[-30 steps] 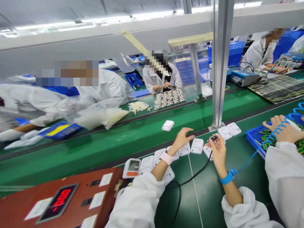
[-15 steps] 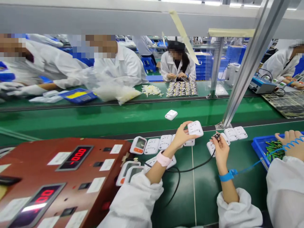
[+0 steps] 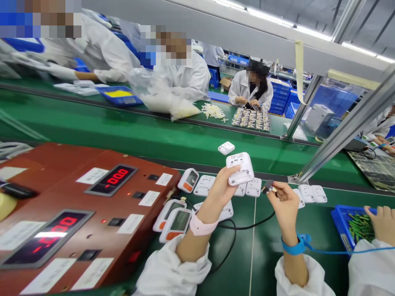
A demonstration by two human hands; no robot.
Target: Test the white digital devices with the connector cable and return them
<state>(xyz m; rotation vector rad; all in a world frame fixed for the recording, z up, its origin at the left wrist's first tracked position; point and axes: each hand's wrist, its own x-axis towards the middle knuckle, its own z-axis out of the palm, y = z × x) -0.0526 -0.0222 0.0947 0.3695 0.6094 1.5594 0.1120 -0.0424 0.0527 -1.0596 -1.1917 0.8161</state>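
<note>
My left hand point(image 3: 221, 190) grips a white device point(image 3: 240, 168) and holds it raised, back side facing me, above the green bench. My right hand point(image 3: 284, 200) pinches a small black plug point(image 3: 267, 186) on a black cable point(image 3: 247, 226), held just right of the device and apart from it. A blue wrist strap point(image 3: 293, 246) with a coiled cord sits on my right wrist. A row of white devices point(image 3: 253, 187) lies face down on the bench under my hands. Three devices with screens and orange buttons point(image 3: 177, 220) lie by the red tester.
A red tester box point(image 3: 77, 213) with red digit displays fills the left foreground. One white device point(image 3: 226, 148) rides the green conveyor point(image 3: 138, 135). A co-worker's hand point(image 3: 384, 222) reaches into a blue tray of green parts point(image 3: 354, 222) at right. Other workers sit across the belt.
My left hand picked a white device from the row and lifted it toward the plug in my right hand. The view swung left and down, bringing the red tester into view.
</note>
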